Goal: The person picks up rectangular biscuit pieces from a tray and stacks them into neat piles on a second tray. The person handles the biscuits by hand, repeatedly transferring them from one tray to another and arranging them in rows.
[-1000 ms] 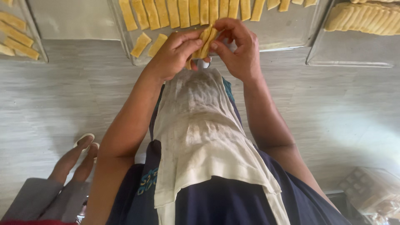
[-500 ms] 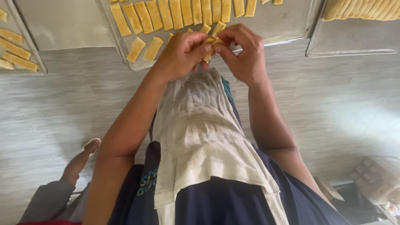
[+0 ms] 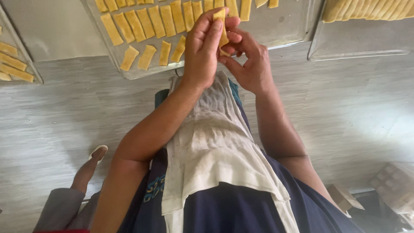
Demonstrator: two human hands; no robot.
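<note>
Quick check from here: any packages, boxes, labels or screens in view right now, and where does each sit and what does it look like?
Small cardboard box: floor at lower right beside the person's right arm, tan, flap open.
Clear plastic packaging: far lower right on the floor, boxy, translucent with a gridded top; contents unclear.
Printed mark on the dark blue shirt: lower centre-left, small teal lettering, partly covered by the white apron.
No signs or screens in view.

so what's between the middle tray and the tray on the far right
In the head view, only bare grey floor shows between the middle tray and the right tray; the strip of dough held by both hands sits left of that gap.
</note>
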